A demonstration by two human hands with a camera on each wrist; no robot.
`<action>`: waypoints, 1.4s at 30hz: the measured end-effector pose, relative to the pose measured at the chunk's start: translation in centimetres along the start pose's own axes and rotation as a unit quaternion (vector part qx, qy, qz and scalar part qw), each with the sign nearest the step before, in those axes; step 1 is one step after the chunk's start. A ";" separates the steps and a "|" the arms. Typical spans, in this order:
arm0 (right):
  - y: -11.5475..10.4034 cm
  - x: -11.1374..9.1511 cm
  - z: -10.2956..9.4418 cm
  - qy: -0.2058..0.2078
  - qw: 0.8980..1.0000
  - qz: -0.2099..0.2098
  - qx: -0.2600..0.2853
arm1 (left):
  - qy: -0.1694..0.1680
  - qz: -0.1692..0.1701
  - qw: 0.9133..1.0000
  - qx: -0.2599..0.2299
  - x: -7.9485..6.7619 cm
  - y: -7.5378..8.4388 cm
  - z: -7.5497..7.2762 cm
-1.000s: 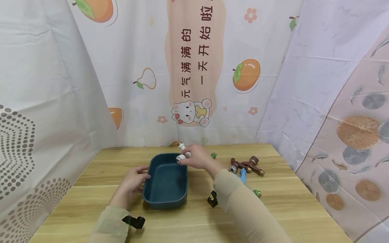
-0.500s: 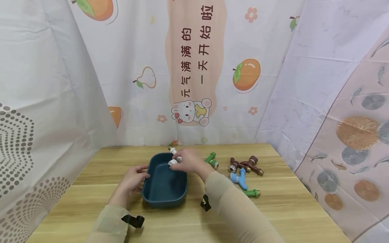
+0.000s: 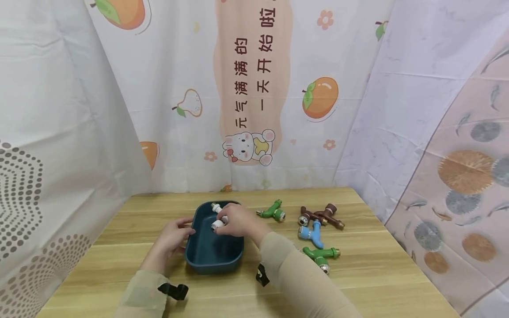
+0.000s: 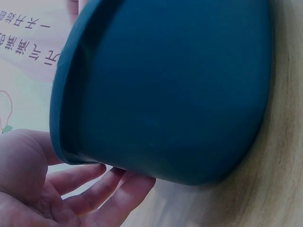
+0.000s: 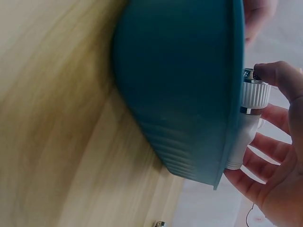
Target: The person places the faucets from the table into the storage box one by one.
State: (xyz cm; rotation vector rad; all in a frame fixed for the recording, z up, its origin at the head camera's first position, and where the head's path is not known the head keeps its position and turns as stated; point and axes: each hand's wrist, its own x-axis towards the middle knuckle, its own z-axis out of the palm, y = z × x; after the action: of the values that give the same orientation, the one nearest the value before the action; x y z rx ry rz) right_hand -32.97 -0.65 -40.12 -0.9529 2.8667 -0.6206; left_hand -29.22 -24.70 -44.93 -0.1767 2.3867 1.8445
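Note:
A white tap (image 3: 218, 225) with a knurled knob and a metal-ended threaded inlet is in my right hand (image 3: 239, 221). The right wrist view shows thumb and fingers gripping the tap (image 5: 247, 124) along its length, level with the rim of a dark teal plastic basin (image 3: 214, 267). In the head view the tap overlaps the basin's far inner part. My left hand (image 3: 174, 236) holds the basin's left side, its thumb over the rim and its fingers against the outer wall, as the left wrist view shows of the hand (image 4: 71, 189).
Right of the basin, a green tap (image 3: 274, 212) lies toward the back. Farther right are brown taps (image 3: 323, 215), a blue tap (image 3: 312, 233) and another green tap (image 3: 321, 256), partly behind my right sleeve (image 3: 306, 278). Printed curtains (image 3: 191, 145) border the wooden table (image 3: 119, 247).
My right hand has moved left and toward me with the white tap, from the basin's right rim to over its inside. The left hand has stayed on the basin.

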 end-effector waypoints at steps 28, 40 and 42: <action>-0.1 -0.2 1.8 -0.024 0.999 -0.008 -0.041 | -0.005 0.000 1.000 0.009 0.2 0.0 0.1; 0.1 -0.8 1.1 0.000 0.999 -0.037 -0.038 | -0.011 0.000 1.000 0.002 0.1 0.1 0.1; 0.1 -0.9 1.0 0.006 0.998 -0.041 -0.038 | -0.011 -0.001 1.000 0.000 0.0 0.2 0.0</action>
State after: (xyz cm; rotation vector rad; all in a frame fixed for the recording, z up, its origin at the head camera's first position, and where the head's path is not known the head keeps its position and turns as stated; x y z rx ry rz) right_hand -32.08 -0.40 -41.10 -1.0853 2.8925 -0.5294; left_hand -29.22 -24.62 -44.77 -0.1574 2.3716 1.8360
